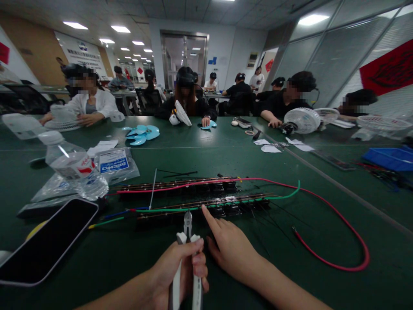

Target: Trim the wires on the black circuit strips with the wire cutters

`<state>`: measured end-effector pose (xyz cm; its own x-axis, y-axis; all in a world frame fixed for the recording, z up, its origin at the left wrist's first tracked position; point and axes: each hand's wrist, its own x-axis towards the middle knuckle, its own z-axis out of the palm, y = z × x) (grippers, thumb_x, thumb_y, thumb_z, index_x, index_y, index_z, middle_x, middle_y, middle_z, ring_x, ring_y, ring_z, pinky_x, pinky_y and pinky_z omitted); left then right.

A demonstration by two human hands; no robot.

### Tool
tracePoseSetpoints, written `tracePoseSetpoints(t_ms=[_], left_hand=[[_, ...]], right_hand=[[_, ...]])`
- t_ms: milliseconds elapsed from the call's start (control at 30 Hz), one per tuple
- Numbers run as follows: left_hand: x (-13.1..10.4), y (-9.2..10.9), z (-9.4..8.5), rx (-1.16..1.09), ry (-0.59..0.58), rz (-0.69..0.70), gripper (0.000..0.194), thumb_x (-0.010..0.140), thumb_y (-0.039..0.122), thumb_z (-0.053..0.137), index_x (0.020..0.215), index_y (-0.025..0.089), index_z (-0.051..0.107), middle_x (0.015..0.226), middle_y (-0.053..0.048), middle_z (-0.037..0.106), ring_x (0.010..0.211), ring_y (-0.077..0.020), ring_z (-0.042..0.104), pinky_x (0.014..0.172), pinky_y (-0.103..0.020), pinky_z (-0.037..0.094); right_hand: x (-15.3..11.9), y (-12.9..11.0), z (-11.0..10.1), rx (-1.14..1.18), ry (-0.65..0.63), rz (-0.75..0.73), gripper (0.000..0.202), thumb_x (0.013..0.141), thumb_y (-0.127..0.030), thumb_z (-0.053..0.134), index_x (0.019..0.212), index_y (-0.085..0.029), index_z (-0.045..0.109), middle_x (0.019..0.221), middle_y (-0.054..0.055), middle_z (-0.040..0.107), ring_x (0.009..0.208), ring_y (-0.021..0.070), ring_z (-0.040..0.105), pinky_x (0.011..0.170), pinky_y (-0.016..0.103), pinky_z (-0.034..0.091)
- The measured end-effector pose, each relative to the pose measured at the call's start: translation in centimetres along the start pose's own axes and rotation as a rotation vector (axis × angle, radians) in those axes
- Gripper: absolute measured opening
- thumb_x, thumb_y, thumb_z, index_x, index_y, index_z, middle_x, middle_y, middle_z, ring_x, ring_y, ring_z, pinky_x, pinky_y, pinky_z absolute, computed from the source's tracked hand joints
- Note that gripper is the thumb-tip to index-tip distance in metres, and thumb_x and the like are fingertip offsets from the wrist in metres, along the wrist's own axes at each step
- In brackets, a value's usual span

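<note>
My left hand (189,267) is wrapped round the white-and-grey handles of diagonal cutters (188,221). Their jaws point away from me, at the near edge of the front black terminal strip (232,209). My right hand (232,245) holds nothing; its index finger stretches to the green wire (180,210) along this strip and appears to touch it. The thumb is apart from the finger. Behind lies a second black strip (206,186) with a red wire (258,179) running along it and looping to the right. A pale cable tie (153,189) sticks up near the left ends.
On the left are a phone (48,241), a water bottle (74,165) and plastic bags (116,163). Loose black cable ties (264,221) lie on the green table (206,159). Across it, people handle fan parts near blue blades (142,133). A blue tray (390,158) sits far right.
</note>
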<state>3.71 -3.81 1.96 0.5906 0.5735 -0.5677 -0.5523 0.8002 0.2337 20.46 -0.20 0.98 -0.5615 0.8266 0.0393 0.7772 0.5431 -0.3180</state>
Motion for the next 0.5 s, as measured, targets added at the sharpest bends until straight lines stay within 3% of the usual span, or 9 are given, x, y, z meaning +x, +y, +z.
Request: tracePoseSetpoints(t_ms=[333,500], left_hand=[[-0.06,0.2,-0.17,0.003,-0.003,-0.015,0.016,0.091,0.021,0.048,0.076,0.016,0.049,0.053,0.006,0.04,0.044,-0.0078,0.042,0.058,-0.025,0.038],[0.02,0.42,-0.82,-0.013,-0.077,-0.072,0.006,0.086,0.017,0.054,0.081,0.014,0.054,0.056,0.004,0.047,0.049,-0.0098,0.05,0.063,-0.027,0.041]], right_hand=[[-0.02,0.13,0.28,-0.014,0.033,-0.018,0.079,0.081,-0.015,0.044,0.15,-0.012,0.004,0.109,0.015,0.062,0.098,0.0254,0.057,0.084,0.042,0.046],[-0.03,0.16,0.33,-0.024,0.042,-0.021,0.078,0.081,-0.015,0.042,0.15,-0.012,0.006,0.109,0.015,0.062,0.097,0.0251,0.058,0.084,0.042,0.046]])
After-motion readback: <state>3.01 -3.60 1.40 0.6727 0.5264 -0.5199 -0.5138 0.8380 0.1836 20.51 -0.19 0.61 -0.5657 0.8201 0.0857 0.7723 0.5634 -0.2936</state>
